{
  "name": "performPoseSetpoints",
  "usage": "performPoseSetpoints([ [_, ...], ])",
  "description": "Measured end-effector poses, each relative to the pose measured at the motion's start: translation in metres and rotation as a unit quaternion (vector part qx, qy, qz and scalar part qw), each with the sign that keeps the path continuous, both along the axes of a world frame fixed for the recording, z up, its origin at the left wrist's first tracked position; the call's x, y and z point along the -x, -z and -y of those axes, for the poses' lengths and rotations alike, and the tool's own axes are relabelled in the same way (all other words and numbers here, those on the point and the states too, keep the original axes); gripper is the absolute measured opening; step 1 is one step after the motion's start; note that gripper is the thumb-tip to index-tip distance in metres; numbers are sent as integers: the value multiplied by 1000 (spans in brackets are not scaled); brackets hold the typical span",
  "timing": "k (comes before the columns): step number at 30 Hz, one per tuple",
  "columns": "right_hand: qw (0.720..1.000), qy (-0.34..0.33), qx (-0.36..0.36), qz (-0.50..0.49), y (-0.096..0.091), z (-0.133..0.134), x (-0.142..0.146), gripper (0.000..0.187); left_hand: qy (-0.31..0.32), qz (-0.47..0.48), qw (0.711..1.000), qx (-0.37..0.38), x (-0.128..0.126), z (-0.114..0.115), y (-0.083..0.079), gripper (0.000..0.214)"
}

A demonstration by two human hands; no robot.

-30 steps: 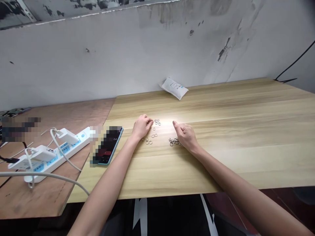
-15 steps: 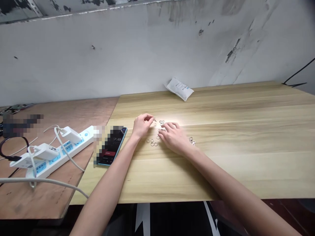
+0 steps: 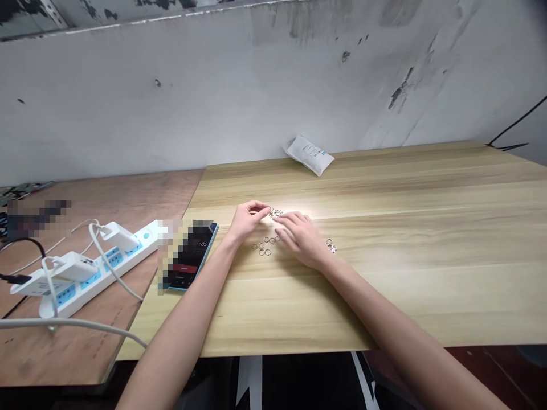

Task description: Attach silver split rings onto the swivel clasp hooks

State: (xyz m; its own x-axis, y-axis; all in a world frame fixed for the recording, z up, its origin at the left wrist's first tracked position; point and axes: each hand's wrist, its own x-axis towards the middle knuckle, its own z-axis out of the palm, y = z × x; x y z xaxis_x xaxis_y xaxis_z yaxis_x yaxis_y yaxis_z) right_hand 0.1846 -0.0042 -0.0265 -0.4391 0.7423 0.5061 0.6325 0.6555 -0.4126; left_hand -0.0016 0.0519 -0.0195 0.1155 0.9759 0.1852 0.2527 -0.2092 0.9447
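Note:
My left hand (image 3: pixel 248 221) is closed in a pinch, thumb and forefinger meeting at a small metal ring (image 3: pixel 270 210). Right beside those fingertips lies a small cluster of shiny metal pieces (image 3: pixel 279 212); their exact kind is too small to make out. My right hand (image 3: pixel 301 238) reaches in from the other side with fingers stretched and thumb apart, its fingertips at the cluster's near edge. Several loose metal rings (image 3: pixel 262 252) lie flat between the two wrists. Another small heap of metal rings (image 3: pixel 331 246) sits to the right of my right wrist, partly hidden by it.
A smartphone (image 3: pixel 197 256) lies left of my left forearm. Farther left, a white power strip (image 3: pixel 143 234) holds plugged chargers and trailing cables on a brown board (image 3: pixel 171 185). A white packet (image 3: pixel 310 155) rests at the back of the wooden table (image 3: pixel 427 228), near the wall.
My right hand has shifted slightly, its fingertips now at the metal cluster, and more loose rings show beneath it. My left hand's pinch has come closer to the cluster.

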Motion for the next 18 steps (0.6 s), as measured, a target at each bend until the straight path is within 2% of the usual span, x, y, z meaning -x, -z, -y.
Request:
performPoseSetpoints([
  [3,991,41,38,-121,1,-7,-6,33,68,37,996,37,-6,8,-7,28],
  [5,983,25,57,-174,0,-9,-9,31,102,47,992,49,-12,16,-13,26],
  [9,971,-9,92,-219,-3,-9,-12,20,113,50,991,45,-22,25,-20,25],
  [13,958,-1,139,-252,-5,-9,-13,22,92,30,995,9,-27,27,-19,25],
  [18,916,-31,217,-335,-6,-11,-13,27,129,-6,991,-42,-25,28,-20,18],
])
